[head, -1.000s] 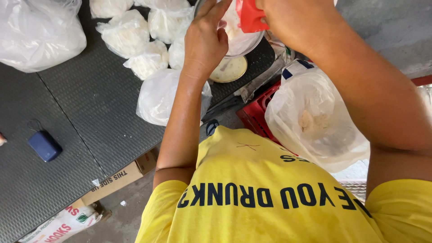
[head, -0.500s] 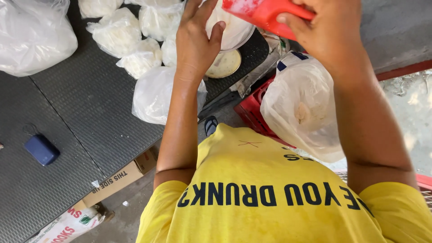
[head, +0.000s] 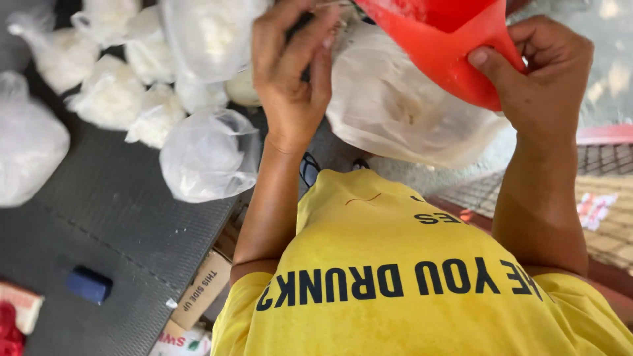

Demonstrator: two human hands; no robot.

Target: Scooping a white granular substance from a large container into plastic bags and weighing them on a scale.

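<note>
My right hand grips the rim of a red plastic funnel-like scoop, tilted over a large clear plastic bag with white contents. My left hand pinches the top of that bag near its mouth, fingers closed on the plastic. The bag hangs in front of my chest, above my yellow shirt. What is inside the scoop is hidden.
Several tied clear bags of white stuff lie on a dark ribbed mat to the left. A small blue box sits on the mat. A cardboard box stands by the mat's edge. Brick paving lies to the right.
The red scoop and both hands have come closer and lower. The bag has lifted up between my hands, and the view has shifted right.
</note>
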